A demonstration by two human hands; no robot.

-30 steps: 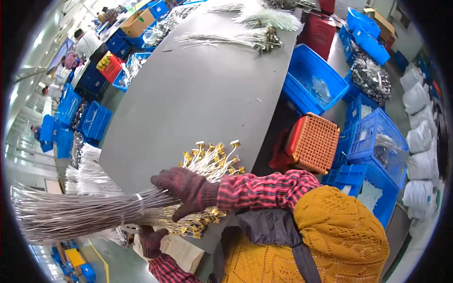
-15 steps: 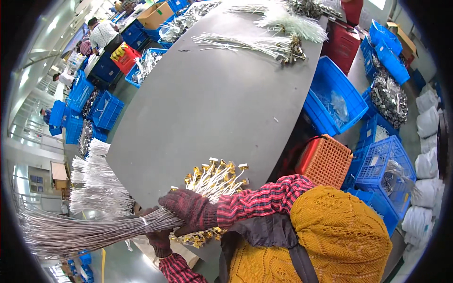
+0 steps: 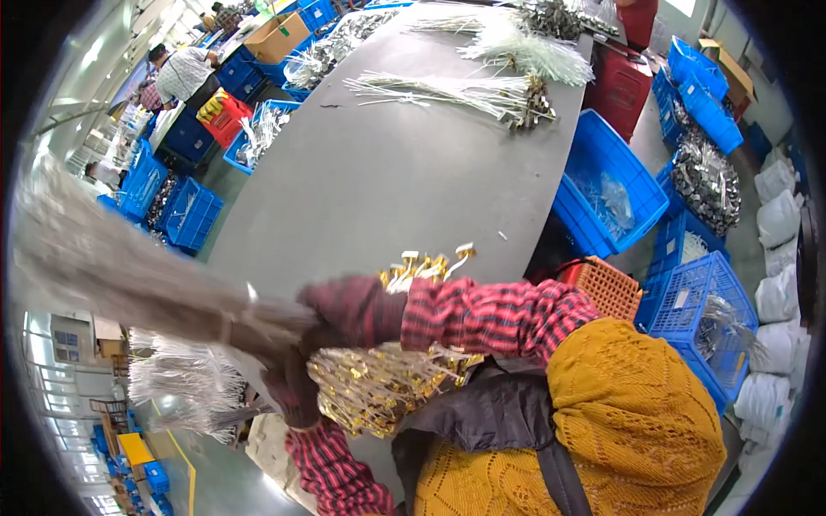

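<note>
My right hand (image 3: 353,311), in a dark knitted glove, wraps round a thick bundle of thin grey wires (image 3: 129,258). Gripping the same bundle from below, my left hand (image 3: 291,391) is gloved too and lies close to the right one. The loose wire ends fan out up and to the left, smeared by motion, and a pale tie circles the bundle near my hands. At its other end, gold and white connectors (image 3: 387,387) hang between my forearms, partly behind my right sleeve. The fingers of both hands are partly blurred.
A grey table (image 3: 361,181) stretches ahead, with white wire bundles (image 3: 456,90) at its far end. More pale wires (image 3: 185,370) hang at the left. Blue crates (image 3: 611,185) and an orange basket (image 3: 607,288) stand along the right. People work at the far left.
Both hands have lifted the bundle, and its loose end has swung upward at the left. The connector end has tipped down toward my body.
</note>
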